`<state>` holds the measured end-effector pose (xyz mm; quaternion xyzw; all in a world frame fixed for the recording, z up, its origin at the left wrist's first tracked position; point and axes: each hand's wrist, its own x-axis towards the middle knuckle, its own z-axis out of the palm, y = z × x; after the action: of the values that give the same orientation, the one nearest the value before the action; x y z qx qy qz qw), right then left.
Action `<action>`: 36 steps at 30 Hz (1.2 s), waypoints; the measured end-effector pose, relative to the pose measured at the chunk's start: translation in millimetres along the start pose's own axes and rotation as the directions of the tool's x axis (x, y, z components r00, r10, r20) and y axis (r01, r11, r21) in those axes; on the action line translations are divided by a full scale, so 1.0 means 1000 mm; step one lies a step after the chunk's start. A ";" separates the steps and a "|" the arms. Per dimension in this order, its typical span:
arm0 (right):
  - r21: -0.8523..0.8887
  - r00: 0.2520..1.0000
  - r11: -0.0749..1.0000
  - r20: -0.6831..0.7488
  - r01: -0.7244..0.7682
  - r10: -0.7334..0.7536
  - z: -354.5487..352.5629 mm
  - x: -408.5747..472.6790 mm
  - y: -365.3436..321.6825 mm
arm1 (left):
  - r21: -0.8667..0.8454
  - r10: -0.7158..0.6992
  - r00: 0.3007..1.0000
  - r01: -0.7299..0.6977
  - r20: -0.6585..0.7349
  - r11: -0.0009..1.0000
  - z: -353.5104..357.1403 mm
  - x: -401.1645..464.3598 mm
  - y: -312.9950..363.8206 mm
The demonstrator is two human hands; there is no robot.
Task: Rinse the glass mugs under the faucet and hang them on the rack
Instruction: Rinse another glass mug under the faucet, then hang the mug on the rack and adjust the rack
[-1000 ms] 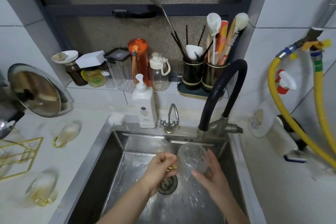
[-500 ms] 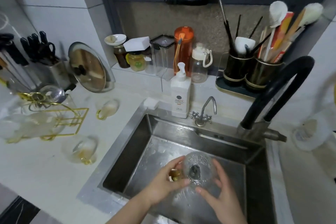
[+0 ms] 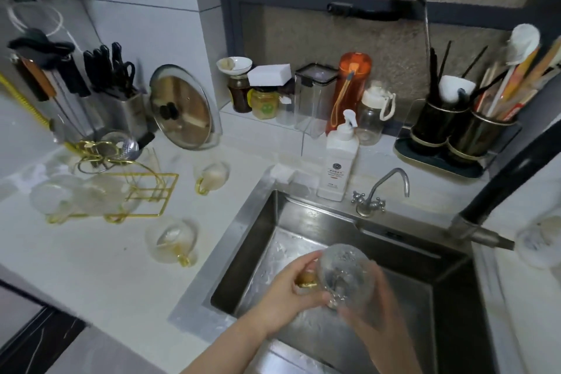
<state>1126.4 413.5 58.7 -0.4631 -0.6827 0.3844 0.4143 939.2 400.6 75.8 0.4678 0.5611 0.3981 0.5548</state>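
Note:
A clear glass mug (image 3: 344,272) with a gold handle is held over the steel sink (image 3: 267,222). My left hand (image 3: 290,288) grips it at the handle, and my right hand (image 3: 375,307) cups its body from the right, blurred. The black faucet (image 3: 501,191) arches at the right, its spout out of frame. On the left counter stands the gold wire rack (image 3: 151,191), with clear mugs (image 3: 60,197) blurred against it. Two more gold-handled mugs lie on the counter, one (image 3: 212,174) behind and one (image 3: 173,238) beside the sink.
A soap dispenser (image 3: 337,165) and a small tap (image 3: 379,191) stand behind the sink. Jars and bottles line the sill, with black utensil holders (image 3: 449,130) at the right. A knife block (image 3: 121,103) and pot lid (image 3: 182,108) are at the back left.
The view has swung left, bringing the rack and the counter mugs into frame. Both hands still hold the mug, now lower over the sink and away from the faucet.

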 end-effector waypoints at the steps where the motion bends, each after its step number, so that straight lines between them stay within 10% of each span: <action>1: 0.002 0.999 1.000 -0.038 0.019 -0.018 0.006 0.000 -0.004 | 0.015 0.030 1.000 -0.030 0.005 0.999 -0.005 -0.003 0.003; 11: 0.051 0.994 0.993 0.035 -0.107 0.105 0.066 0.022 -0.079 | 0.025 0.114 0.993 -0.115 0.042 0.993 -0.096 -0.020 0.022; 27: 0.036 0.900 0.995 0.424 0.097 -0.103 0.310 0.128 -0.177 | -0.080 0.128 0.821 -0.206 -0.557 0.975 -0.344 -0.089 0.017; 36: 0.045 0.775 0.999 0.631 0.003 -0.031 0.372 0.177 -0.162 | -0.085 -0.017 0.767 -0.050 -0.642 0.995 -0.377 -0.062 -0.006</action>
<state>692.3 484.7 109.1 -0.2928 -0.7780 0.5278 0.1747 560.7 366.8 110.8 0.2812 0.6927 0.5654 0.3484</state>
